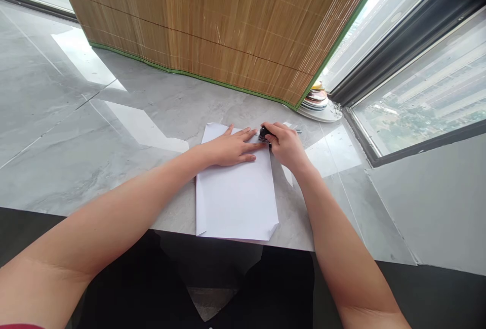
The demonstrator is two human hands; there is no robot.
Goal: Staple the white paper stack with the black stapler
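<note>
White paper (237,197) lies on the grey marbled ledge, its near corners folded and its near side close to the ledge's front edge. Flat on its upper part rests my left hand (232,147), fingers spread and pointing right. My right hand (285,142) is closed around a small black stapler (264,132) at the paper's upper right edge. The stapler's front end sits close to my left fingertips. Part of the stapler is hidden by my right fingers.
A bamboo blind (212,20) with green edging hangs along the back. Near the right corner, a white plate (322,112) carries a stack of small round things. Dark window frames (395,30) stand at the right. The grey ledge (114,157) stretches away to the left.
</note>
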